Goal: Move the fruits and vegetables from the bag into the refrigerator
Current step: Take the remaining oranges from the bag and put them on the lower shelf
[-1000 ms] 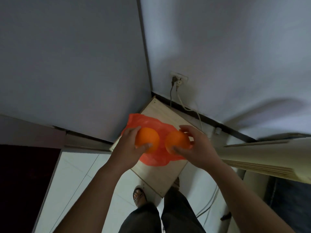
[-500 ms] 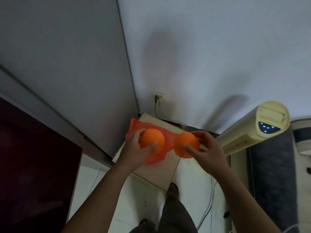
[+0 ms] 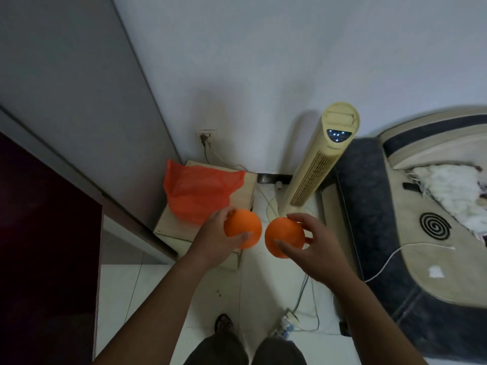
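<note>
My left hand [image 3: 210, 243] grips one orange [image 3: 243, 227] and my right hand [image 3: 313, 246] grips a second orange [image 3: 283, 239]; both fruits are side by side, lifted in front of me above the floor. Behind them the orange-red plastic bag [image 3: 197, 191] lies crumpled on a small wooden stand [image 3: 168, 227] in the room's corner. A dark maroon panel [image 3: 47, 246] fills the left edge; whether it is the refrigerator I cannot tell.
A cream tower fan [image 3: 324, 156] stands right of the stand, with cables and a power strip [image 3: 284, 325] on the white tiled floor. A wall socket [image 3: 207, 135] is above the stand. A sofa or bed edge [image 3: 382, 233] lies at the right.
Both hands have drawn the oranges back from the bag toward me, and the view has swung right, bringing the fan and the bed into sight.
</note>
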Motion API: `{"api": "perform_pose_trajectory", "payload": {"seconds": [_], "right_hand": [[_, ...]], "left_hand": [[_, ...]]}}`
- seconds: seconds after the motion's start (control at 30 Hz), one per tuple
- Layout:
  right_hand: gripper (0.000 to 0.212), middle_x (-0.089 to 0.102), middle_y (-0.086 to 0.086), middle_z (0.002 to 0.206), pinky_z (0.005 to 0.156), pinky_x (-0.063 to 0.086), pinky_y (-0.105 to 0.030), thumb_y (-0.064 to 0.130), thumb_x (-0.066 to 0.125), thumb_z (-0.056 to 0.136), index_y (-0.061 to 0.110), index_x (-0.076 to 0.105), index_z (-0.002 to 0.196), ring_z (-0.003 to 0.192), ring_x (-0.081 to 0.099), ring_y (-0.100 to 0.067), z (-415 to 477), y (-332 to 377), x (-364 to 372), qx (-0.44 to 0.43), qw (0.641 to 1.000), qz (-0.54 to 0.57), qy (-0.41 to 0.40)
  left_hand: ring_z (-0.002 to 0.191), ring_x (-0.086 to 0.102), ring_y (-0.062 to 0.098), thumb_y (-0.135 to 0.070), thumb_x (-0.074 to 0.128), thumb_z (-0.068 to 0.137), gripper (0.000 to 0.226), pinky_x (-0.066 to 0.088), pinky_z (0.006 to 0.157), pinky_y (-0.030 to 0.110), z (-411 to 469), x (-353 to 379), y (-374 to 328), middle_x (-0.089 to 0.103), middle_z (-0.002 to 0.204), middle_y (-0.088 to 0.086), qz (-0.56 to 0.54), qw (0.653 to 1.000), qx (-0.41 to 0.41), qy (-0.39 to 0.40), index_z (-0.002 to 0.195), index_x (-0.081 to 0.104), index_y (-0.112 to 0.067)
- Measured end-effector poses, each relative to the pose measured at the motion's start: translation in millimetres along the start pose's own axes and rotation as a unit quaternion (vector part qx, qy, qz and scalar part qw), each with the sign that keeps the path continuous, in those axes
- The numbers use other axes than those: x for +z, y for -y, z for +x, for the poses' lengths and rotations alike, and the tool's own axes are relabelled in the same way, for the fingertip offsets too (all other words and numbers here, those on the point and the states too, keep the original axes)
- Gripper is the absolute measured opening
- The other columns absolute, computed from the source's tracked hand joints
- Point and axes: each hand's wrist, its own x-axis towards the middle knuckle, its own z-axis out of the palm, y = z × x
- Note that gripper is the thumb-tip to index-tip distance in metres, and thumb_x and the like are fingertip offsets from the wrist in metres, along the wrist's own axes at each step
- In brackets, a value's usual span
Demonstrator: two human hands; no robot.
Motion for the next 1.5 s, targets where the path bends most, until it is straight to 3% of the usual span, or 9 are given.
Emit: {"api": "perform_pose_trajectory", "payload": {"seconds": [0.17,0.27,0.37,0.57,0.77,0.9,1.23,1.5], "right_hand": [[0.059,0.04,0.018,0.119,0.088,0.047,-0.031,0.04,0.074,0.07,0.04,0.044,0.12,0.109,0.042,-0.009,-52,-13,-16,-0.021,1.0,-0.013,0.013],[0.057,0.043,0.017,0.119,0.082,0.045,-0.025,0.04,0.075,0.07,0.042,0.043,0.117,0.108,0.043,-0.008,-89,-23,-22,-0.051,0.998,-0.016,0.039],[0.054,0.045,0.019,0.115,0.079,0.044,-0.021,0.038,0.075,0.07,0.041,0.045,0.116,0.108,0.045,-0.006,-125,-27,-23,-0.089,0.993,-0.005,0.072],[0.056,0.047,0.014,0.118,0.088,0.048,-0.031,0.035,0.075,0.072,0.033,0.049,0.121,0.109,0.046,-0.008,-203,-21,-5,-0.14,0.977,-0.005,0.158],[0.055,0.048,0.023,0.107,0.084,0.051,-0.03,0.031,0.078,0.07,0.037,0.05,0.117,0.101,0.051,-0.005,-276,-4,18,-0.17,0.955,0.002,0.243],[0.054,0.052,0.017,0.113,0.087,0.052,-0.035,0.031,0.078,0.07,0.035,0.052,0.117,0.106,0.052,-0.009,-313,5,40,-0.182,0.944,-0.006,0.275],[0.056,0.053,0.013,0.117,0.084,0.048,-0.028,0.034,0.078,0.069,0.032,0.052,0.119,0.107,0.05,-0.009,-412,76,152,-0.245,0.92,-0.012,0.306],[0.057,0.052,0.011,0.121,0.086,0.047,-0.028,0.034,0.076,0.071,0.032,0.049,0.122,0.108,0.049,-0.011,-502,155,278,-0.274,0.903,-0.003,0.33]], "left_hand": [[0.117,0.045,0.016,-0.035,0.074,0.074,0.065,0.045,0.097,0.043,-64,19,1,0.044,0.129,-0.005,-0.021,0.999,0.009,-0.037,0.131,0.043,-0.028],[0.118,0.045,0.016,-0.036,0.075,0.074,0.065,0.045,0.097,0.043,-119,37,7,0.042,0.127,-0.009,-0.044,0.996,-0.001,-0.074,0.13,0.043,-0.03],[0.116,0.044,0.013,-0.036,0.074,0.074,0.066,0.045,0.095,0.037,-183,59,14,0.041,0.127,-0.01,-0.061,0.991,-0.012,-0.122,0.132,0.042,-0.03],[0.114,0.043,0.009,-0.028,0.073,0.077,0.061,0.042,0.088,0.027,-309,86,35,0.039,0.127,-0.011,-0.106,0.973,-0.037,-0.202,0.129,0.042,-0.033],[0.11,0.045,0.003,-0.032,0.073,0.077,0.059,0.042,0.082,0.017,-417,100,65,0.04,0.126,-0.016,-0.108,0.958,-0.071,-0.255,0.126,0.041,-0.039],[0.117,0.045,0.009,-0.034,0.074,0.076,0.061,0.047,0.09,0.027,-465,101,91,0.041,0.13,-0.012,-0.115,0.955,-0.096,-0.255,0.126,0.04,-0.041],[0.113,0.045,0.007,-0.033,0.075,0.075,0.062,0.043,0.084,0.019,-590,32,176,0.041,0.126,-0.014,-0.09,0.934,-0.113,-0.327,0.127,0.041,-0.037],[0.116,0.045,0.012,-0.035,0.075,0.074,0.066,0.048,0.095,0.037,-702,-67,267,0.039,0.127,-0.014,-0.061,0.92,-0.133,-0.364,0.131,0.041,-0.035]]}}
